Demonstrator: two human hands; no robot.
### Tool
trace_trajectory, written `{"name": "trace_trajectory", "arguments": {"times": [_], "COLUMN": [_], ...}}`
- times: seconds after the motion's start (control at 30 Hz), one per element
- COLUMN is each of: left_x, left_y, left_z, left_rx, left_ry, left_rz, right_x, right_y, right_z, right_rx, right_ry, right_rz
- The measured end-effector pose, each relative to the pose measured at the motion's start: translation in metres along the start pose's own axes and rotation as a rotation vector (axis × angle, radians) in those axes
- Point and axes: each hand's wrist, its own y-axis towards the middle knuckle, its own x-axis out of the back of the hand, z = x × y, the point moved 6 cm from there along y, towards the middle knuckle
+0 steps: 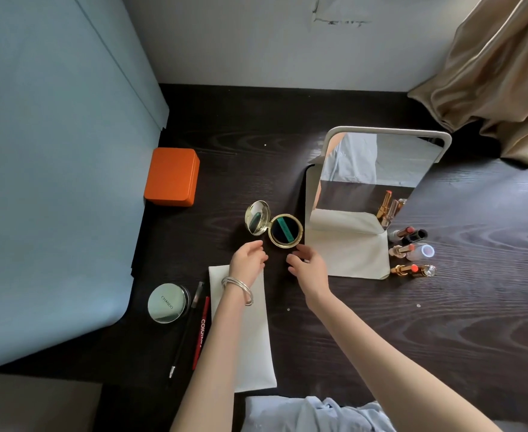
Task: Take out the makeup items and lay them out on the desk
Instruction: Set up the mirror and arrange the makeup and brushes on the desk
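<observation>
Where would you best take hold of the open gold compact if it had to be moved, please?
Probably grip the round base of the gold compact across its rim, from the near side where both hands already hover. Its lid stands open on a hinge at the far left, so lifting by that could strain or shut it.

- The scene is lit softly and evenly, as if by daylight; no hard shadows are cast.
- Pale sheen is seen on the dark desk (443,322) at the right, where the wood grain is picked out.
- The mirror (378,169) is bright with reflection.
- Straight lines are bowed toward the edges by the wide lens.
- The corners are rendered softer and slightly dim.
</observation>
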Motion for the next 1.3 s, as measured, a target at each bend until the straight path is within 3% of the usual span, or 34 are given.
{"name": "trace_trajectory", "arguments": {"times": [0.07, 0.17, 0.23, 0.3, 0.4, 0.6, 0.8, 0.93, 1.03, 1.17, 1.3], "left_x": [0.019, 0.065, 0.097, 0.122, 0.138, 0.147, 0.115, 0.061, 0.014, -0.031, -0.068], "left_y": [-0.008, -0.032, -0.044, -0.047, -0.043, -0.04, -0.062, -0.082, -0.091, -0.095, -0.11], "left_z": [-0.003, -0.007, -0.001, 0.013, 0.034, 0.038, 0.011, -0.006, -0.007, -0.001, -0.005], "left_rx": [-0.083, -0.246, -0.255, -0.14, -0.023, -0.011, -0.231, -0.453, -0.509, -0.562, -0.73], "left_ry": [0.117, 0.421, 0.681, 0.919, 1.151, 1.027, 0.906, 0.785, 0.663, 0.828, 1.204], "left_rz": [-0.085, -0.349, -0.49, -0.494, -0.373, -0.39, -0.343, -0.145, 0.022, 0.099, 0.055], "right_x": [-0.004, -0.022, -0.036, -0.047, -0.053, -0.045, -0.036, -0.03, -0.018, 0.017, 0.036], "right_y": [-0.002, -0.012, -0.02, -0.026, -0.031, -0.034, -0.049, -0.068, -0.078, -0.075, -0.073], "right_z": [-0.005, -0.007, -0.006, -0.005, -0.005, -0.012, -0.007, 0.001, -0.003, -0.014, -0.019], "right_rx": [-0.028, 0.006, 0.06, 0.099, 0.111, 0.065, 0.023, -0.043, -0.183, -0.332, -0.346], "right_ry": [-0.023, -0.163, -0.242, -0.279, -0.299, -0.261, -0.122, -0.043, 0.127, 0.337, 0.454], "right_rz": [0.034, 0.177, 0.249, 0.276, 0.278, 0.292, 0.45, 0.602, 0.681, 0.542, 0.53]}}
